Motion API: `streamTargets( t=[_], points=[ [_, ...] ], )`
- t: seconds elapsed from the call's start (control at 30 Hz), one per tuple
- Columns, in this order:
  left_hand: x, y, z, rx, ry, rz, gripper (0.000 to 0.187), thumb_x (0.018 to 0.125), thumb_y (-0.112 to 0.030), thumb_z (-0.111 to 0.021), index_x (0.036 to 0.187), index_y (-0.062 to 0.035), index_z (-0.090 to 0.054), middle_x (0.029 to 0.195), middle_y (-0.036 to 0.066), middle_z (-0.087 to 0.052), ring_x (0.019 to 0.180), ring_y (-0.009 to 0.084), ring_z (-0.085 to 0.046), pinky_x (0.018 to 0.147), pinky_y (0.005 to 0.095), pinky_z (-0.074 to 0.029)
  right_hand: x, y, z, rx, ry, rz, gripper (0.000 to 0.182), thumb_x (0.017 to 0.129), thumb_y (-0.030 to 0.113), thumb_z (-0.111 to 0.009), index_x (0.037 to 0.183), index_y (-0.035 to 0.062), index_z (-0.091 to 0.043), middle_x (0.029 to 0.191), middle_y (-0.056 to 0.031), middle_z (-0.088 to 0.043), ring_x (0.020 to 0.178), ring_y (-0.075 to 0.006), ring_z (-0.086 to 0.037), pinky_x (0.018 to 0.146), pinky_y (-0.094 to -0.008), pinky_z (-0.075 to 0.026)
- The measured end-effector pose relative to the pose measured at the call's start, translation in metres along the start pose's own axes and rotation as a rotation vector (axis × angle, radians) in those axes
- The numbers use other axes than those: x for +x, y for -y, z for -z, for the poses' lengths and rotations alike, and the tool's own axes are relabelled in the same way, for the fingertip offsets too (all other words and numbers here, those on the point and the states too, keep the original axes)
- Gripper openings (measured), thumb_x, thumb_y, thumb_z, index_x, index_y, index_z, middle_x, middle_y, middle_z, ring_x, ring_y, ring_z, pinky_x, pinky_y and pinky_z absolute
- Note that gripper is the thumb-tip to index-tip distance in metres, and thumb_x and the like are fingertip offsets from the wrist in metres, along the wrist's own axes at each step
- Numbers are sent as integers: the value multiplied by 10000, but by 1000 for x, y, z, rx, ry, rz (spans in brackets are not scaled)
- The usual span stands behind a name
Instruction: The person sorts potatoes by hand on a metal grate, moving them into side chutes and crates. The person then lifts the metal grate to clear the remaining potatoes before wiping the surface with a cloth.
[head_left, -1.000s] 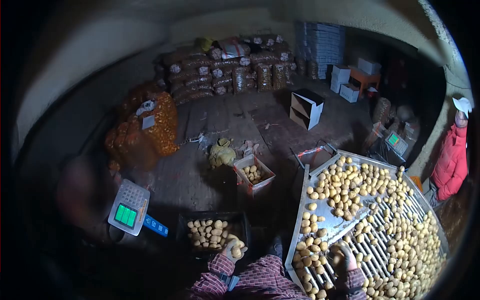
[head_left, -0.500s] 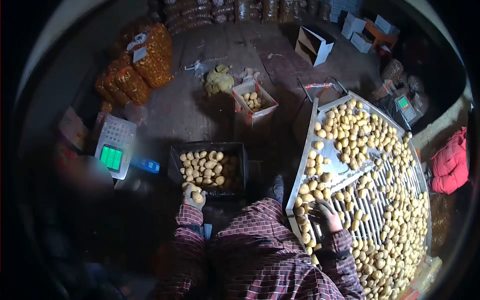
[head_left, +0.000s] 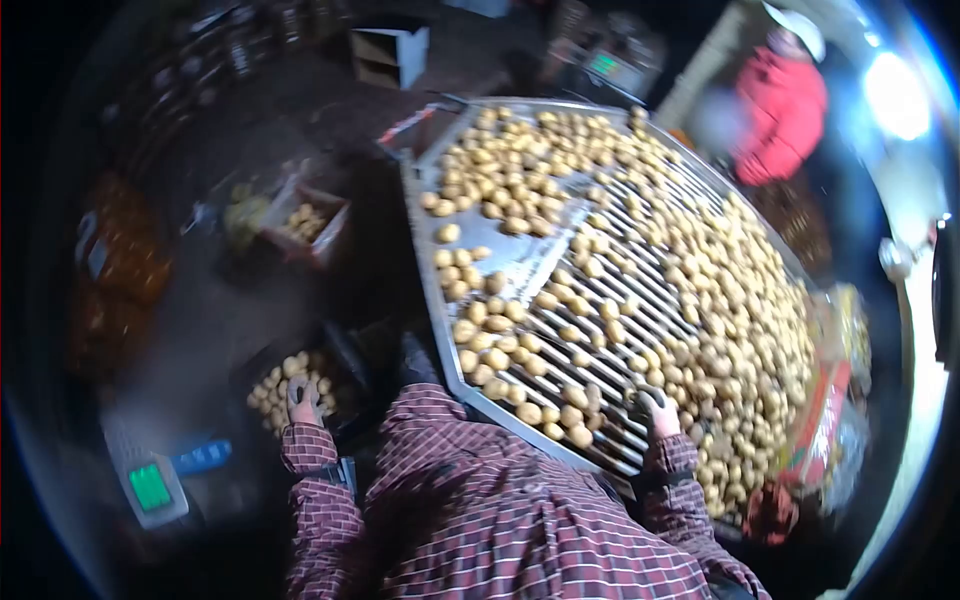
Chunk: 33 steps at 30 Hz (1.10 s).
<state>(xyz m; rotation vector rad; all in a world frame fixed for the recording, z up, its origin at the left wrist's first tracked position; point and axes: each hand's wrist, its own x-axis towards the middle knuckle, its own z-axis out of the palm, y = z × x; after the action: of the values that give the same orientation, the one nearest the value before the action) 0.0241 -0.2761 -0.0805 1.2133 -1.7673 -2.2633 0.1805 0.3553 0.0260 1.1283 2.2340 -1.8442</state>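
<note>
the left hand (head_left: 306, 404) is positioned over the black crate (head_left: 348, 352) on the left side of the body. its fingers point down onto the potatoes (head_left: 268, 396) in that crate and are slightly bent; blur hides the fingertips, so whether a potato is gripped cannot be told. the right hand (head_left: 656, 410) is positioned over the sorting table (head_left: 434, 285), near its close edge. its fingers are partly curled and reach in among the potatoes on the table; the view does not show whether it has hold of one.

the table has a flat metal panel (head_left: 476, 229) at the far left and a row of parallel bars beside it. potatoes lie loosely on the panel, scattered over the bars, and densely packed along the right side.

a scale (head_left: 151, 487) with a lit green display is located at the lower left. a box (head_left: 337, 226) containing potatoes stands on the floor beyond the crate. an open carton (head_left: 408, 58) stands farther back. a person in a red coat (head_left: 785, 115) and white cap is beyond the right side of the table.
</note>
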Motion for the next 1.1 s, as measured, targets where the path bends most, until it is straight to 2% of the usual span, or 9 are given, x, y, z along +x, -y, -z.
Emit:
streamTargets(
  t=[0.13, 0.2, 0.23, 0.37, 0.7, 0.83, 0.9, 0.97, 1.1],
  points=[
    [-33, 4, -93, 360, 364, -601, 274, 868, -50, -623, 1141, -25, -616, 1100, 70, -630, 1024, 165, -573, 913, 301, -453, -19, -42, 7, -264, -47, 114, 299, 858, 198, -656, 1085, 3, -654, 1039, -104, -681, 908, -194, -647, 815, -319, -511],
    [-102, -18, -156, 460, 562, -508, 244, 843, -33, -641, 1087, -45, -640, 1005, 61, -665, 915, 165, -623, 840, 294, -491, -46, -15, -7, -472, -24, 52, 330, 821, 229, -692, 1083, 30, -665, 1042, -139, -693, 949, -233, -661, 855, -337, -499],
    [-123, -20, -180, 670, 679, -837, 194, 827, -40, -646, 1019, -52, -662, 967, 81, -674, 904, 175, -634, 830, 303, -493, -49, -28, -8, -508, -13, 57, 332, 815, 248, -697, 1074, 42, -671, 990, -138, -700, 938, -246, -665, 857, -336, -500],
    [-179, 1, -241, 1635, 1148, -1151, 353, 753, -310, -713, 1059, -158, -621, 1058, 61, -591, 977, 233, -621, 787, 423, -472, -74, -33, -18, -483, 26, -27, 366, 811, 302, -689, 1076, 51, -672, 1028, -144, -690, 975, -251, -659, 876, -347, -500],
    [-196, 15, -310, 2207, 1382, -759, 374, 784, -315, -683, 1114, -146, -632, 1072, 105, -670, 1017, 254, -639, 843, 402, -511, -58, 21, -72, -999, 337, -161, 553, 808, 537, -629, 1024, 29, -668, 977, -204, -681, 943, -347, -648, 846, -436, -502],
    [-167, 11, -275, 1327, 1302, -559, 400, 821, -249, -649, 1199, -122, -611, 1079, 89, -675, 967, 230, -661, 829, 334, -525, -57, 38, -89, -1085, 338, -36, 542, 796, 539, -618, 1028, 50, -649, 989, -180, -682, 963, -325, -648, 859, -423, -498],
    [-161, 1, -250, 643, 1197, 155, 324, 877, -215, -613, 1143, -30, -608, 1031, 107, -639, 893, 224, -648, 786, 342, -556, -66, 62, -79, -888, 293, -48, 637, 759, 527, -661, 1190, 60, -612, 1051, -180, -672, 987, -317, -644, 882, -392, -496],
    [-168, -18, -233, 215, 1212, 432, 337, 907, -268, -584, 1105, 4, -606, 1046, 151, -623, 862, 250, -649, 742, 348, -572, -66, 55, -68, -487, 309, -63, 670, 721, 457, -745, 1246, 71, -589, 1072, -163, -675, 1002, -283, -649, 894, -354, -495],
    [-179, -18, -223, 543, 1453, 210, 517, 959, -403, -506, 1250, 23, -487, 1125, 212, -600, 836, 246, -661, 691, 345, -582, -62, 75, -90, -532, 313, 75, 663, 701, 449, -775, 1197, 51, -586, 1077, -163, -669, 1014, -273, -639, 890, -359, -491]
  ],
)
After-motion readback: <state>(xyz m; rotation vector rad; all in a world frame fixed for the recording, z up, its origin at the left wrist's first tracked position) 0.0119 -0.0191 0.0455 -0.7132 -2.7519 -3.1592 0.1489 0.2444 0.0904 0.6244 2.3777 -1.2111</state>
